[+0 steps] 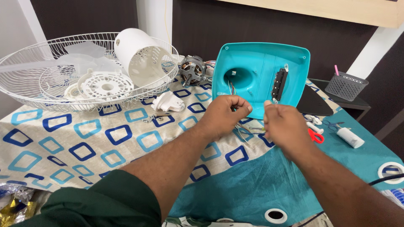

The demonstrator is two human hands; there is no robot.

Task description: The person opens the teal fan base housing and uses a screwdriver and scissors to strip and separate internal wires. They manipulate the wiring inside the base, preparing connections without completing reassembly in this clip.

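fan grilles (25, 80): white wire cages stacked at the table's far left corner, motor cover (141, 56) lying loose inside, could roll if the cloth gets tugged.
teal base housing (261, 73): propped on edge at the far middle, might tip forward if the wires get yanked.
left hand (225, 113): curled into a fist, pinching the thin wires (243, 131) coming out of the housing.
right hand (284, 122): fingers pressed together on a wire end, easy to snap.
screws (153, 117): loose mid-table, easy to lose.

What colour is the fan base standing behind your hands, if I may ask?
Teal fan base, seen in the head view.
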